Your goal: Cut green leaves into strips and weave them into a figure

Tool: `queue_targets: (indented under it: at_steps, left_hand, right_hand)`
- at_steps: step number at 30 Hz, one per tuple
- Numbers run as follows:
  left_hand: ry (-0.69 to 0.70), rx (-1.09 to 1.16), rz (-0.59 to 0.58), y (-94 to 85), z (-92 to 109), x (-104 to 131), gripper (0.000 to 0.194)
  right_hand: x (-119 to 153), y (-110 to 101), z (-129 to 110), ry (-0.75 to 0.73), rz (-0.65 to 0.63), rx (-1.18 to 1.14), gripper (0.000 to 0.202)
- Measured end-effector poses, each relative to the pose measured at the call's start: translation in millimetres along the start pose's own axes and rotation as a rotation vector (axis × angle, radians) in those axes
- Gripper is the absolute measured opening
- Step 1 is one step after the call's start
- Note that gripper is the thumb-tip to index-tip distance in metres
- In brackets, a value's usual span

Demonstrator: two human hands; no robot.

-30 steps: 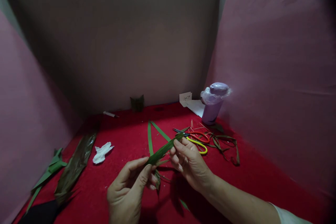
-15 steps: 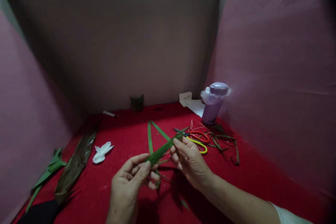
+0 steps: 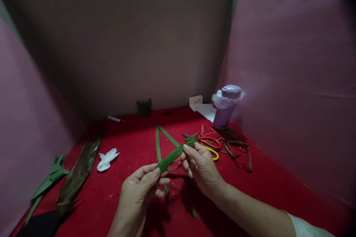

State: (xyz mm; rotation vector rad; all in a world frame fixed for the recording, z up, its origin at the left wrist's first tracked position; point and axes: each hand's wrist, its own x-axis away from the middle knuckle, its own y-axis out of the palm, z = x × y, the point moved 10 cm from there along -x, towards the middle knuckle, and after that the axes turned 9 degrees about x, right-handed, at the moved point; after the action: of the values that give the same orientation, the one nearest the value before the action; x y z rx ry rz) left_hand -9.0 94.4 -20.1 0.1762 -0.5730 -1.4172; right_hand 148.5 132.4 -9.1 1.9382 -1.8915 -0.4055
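A long green leaf strip [image 3: 171, 156] is stretched slantwise between my two hands, above the red cloth. My left hand [image 3: 143, 187] pinches its lower end between thumb and fingers. Near the upper right end, my right hand [image 3: 198, 161] grips the strip with thumb and fingertips. Behind it, a narrow folded green strip [image 3: 158, 142] forms a pointed shape on the cloth. Scissors with red and yellow handles [image 3: 210, 142] lie just beyond my right hand, partly hidden by it. Brown leaf scraps lie under my hands.
Thin wooden picks [image 3: 205, 132] and dried leaf strips [image 3: 244, 146] lie right, near a purple cup [image 3: 222, 116] with plastic wrap. White cards [image 3: 205, 111] are at the back. Left are crumpled tissue [image 3: 107, 160], a syringe-like tube [image 3: 114, 119], a brown wrapped bundle [image 3: 79, 176] and a folded green leaf piece [image 3: 51, 177].
The leaf strip has turned slightly, so more of its flat face shows. My left hand has shifted a little with it. Both hands still hold the strip.
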Motion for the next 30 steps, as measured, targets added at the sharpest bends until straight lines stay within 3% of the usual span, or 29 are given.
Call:
queue_targets:
  at_steps: [16, 20, 26, 30]
  left_hand:
    - [0.084, 0.128, 0.019, 1.8, 15, 5, 0.025]
    - [0.201, 0.128, 0.054, -4.9, 25, 9, 0.021]
    - [0.482, -0.012, 0.006, -2.9, 54, 23, 0.012]
    - [0.452, 0.015, 0.071, -8.7, 54, 23, 0.018]
  right_hand:
    - [3, 8, 2, -0.034, -0.091, -0.054, 0.023]
    - [4, 11, 9, -0.005, -0.128, -0.095, 0.022]
    - [6, 15, 10, 0.04, -0.168, -0.124, 0.022]
    - [7, 17, 11, 0.058, -0.185, -0.106, 0.021]
